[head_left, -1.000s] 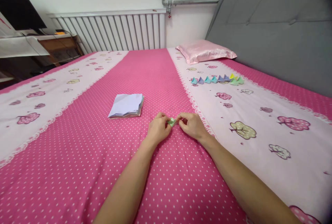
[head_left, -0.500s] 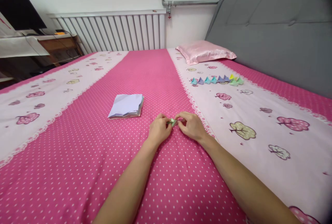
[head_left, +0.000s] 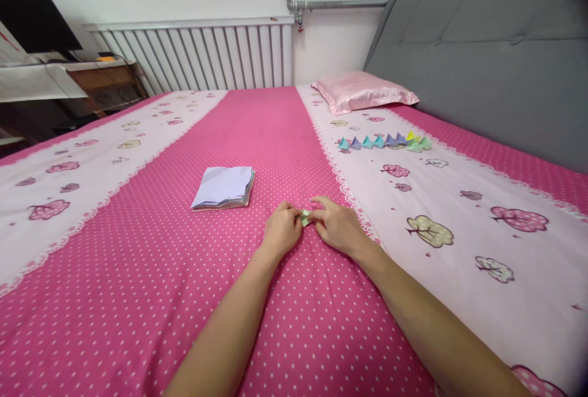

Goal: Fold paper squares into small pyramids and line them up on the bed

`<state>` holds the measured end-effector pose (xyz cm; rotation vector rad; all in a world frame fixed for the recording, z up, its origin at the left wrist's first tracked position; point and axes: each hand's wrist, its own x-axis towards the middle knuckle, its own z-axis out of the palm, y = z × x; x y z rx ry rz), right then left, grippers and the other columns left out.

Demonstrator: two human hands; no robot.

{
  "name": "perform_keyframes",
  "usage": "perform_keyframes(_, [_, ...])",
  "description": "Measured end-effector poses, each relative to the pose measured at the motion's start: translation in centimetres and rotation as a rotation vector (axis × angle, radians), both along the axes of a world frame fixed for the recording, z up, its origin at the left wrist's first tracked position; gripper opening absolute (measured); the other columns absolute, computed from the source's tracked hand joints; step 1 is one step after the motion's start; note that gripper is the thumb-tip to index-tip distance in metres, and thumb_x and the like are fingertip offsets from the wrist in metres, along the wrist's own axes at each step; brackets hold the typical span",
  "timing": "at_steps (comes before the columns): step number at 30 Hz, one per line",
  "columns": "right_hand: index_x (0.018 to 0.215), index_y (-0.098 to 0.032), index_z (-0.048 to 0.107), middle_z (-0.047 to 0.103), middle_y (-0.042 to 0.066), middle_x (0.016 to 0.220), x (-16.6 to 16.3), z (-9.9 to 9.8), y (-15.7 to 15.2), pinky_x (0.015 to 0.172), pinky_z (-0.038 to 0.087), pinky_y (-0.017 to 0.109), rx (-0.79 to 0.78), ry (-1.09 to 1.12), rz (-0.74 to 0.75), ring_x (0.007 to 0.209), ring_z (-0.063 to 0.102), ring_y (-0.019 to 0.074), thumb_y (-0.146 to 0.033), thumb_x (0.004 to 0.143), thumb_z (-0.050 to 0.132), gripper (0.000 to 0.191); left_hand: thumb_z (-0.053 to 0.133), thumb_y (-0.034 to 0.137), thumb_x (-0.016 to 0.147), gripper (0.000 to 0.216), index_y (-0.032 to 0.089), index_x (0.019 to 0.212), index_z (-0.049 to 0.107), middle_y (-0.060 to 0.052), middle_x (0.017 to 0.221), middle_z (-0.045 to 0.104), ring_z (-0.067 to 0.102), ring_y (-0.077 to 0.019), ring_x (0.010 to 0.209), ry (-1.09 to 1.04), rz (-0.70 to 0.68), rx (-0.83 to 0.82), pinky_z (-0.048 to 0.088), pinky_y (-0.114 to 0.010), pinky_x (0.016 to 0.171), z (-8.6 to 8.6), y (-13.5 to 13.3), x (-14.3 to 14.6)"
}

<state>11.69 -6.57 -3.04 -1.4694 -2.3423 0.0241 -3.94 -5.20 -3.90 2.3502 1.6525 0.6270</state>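
A small folded piece of light green paper (head_left: 305, 218) is between my two hands, just above or on the pink dotted bedspread (head_left: 294, 323). My left hand (head_left: 282, 227) pinches its left side between thumb and fingers. On its right side, my right hand (head_left: 337, 223) touches the paper with the thumb and a finger, while the index finger is raised and apart from it. The fingertips hide part of the folds. Up and to the left lies a stack of pale lilac paper sheets (head_left: 223, 185).
A row of small folded paper pieces (head_left: 378, 142) in blue, purple, yellow and green stands on the bed at the right. Beyond it lie a pink pillow (head_left: 362, 92) and a grey headboard (head_left: 482, 60). A white radiator (head_left: 197, 57) lines the far wall; a monitor (head_left: 39, 22) stands far left.
My right hand's index finger has lifted off the paper, and its other fingers have shifted slightly. The green paper looks flatter or turned. My left hand has barely moved.
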Motion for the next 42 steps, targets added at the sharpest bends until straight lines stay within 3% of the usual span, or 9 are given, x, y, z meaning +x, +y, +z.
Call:
perform_keyframes(6, [0.105,-0.027,0.064,0.040,0.008,0.136,-0.3,0.2,-0.3,0.082,0.045,0.038,-0.092,-0.062,0.030,0.111,0.051,0.0255,-0.020,0.086,0.036,0.035,0.043,0.019,0.080,0.024,0.018,0.085,0.067,-0.005,0.083,0.057,0.055,-0.0152,0.071,0.003,0.005,0.001,0.040,-0.027,0.066,0.0,-0.1,0.2])
perform_keyframes(14, [0.107,-0.029,0.063,0.041,0.006,0.136,-0.3,0.2,-0.3,0.086,0.044,0.039,-0.133,-0.049,0.025,0.115,0.047,0.0249,-0.019,0.086,0.037,0.035,0.049,0.019,0.077,0.023,0.020,0.086,0.070,-0.004,0.078,0.057,0.054,-0.0148,0.068,-0.024,0.047,0.037,0.040,-0.026,0.065,0.0,0.0,0.1])
perform_keyframes(20, [0.099,-0.027,0.067,0.049,0.003,0.128,-0.2,-0.2,0.1,0.086,0.043,0.033,-0.121,0.055,0.027,0.107,0.053,0.0206,-0.016,0.082,0.041,0.033,0.039,0.016,0.083,0.031,0.019,0.088,0.069,-0.006,0.083,0.058,0.055,-0.0157,0.078,-0.022,-0.020,-0.050,0.040,-0.026,0.070,0.0,0.1,0.1])
perform_keyframes(30, [0.083,-0.018,0.066,0.064,0.005,0.090,-0.6,-0.9,1.1,0.075,0.044,0.026,-0.022,0.337,-0.083,0.079,0.058,0.0150,-0.025,0.080,0.052,0.016,0.035,0.024,0.087,0.033,0.017,0.083,0.067,-0.007,0.084,0.056,0.056,-0.0170,0.077,0.029,0.013,-0.038,0.041,-0.027,0.068,0.2,-0.2,0.5])
perform_keyframes(42, [0.085,-0.020,0.061,0.064,0.002,0.080,-1.7,-0.9,1.3,0.067,0.040,0.025,-0.025,0.247,-0.046,0.080,0.055,0.0170,-0.020,0.075,0.054,0.012,0.039,0.010,0.076,0.031,0.014,0.090,0.067,-0.008,0.081,0.057,0.056,-0.0178,0.077,0.027,-0.014,-0.046,0.042,-0.028,0.073,0.1,0.0,0.6])
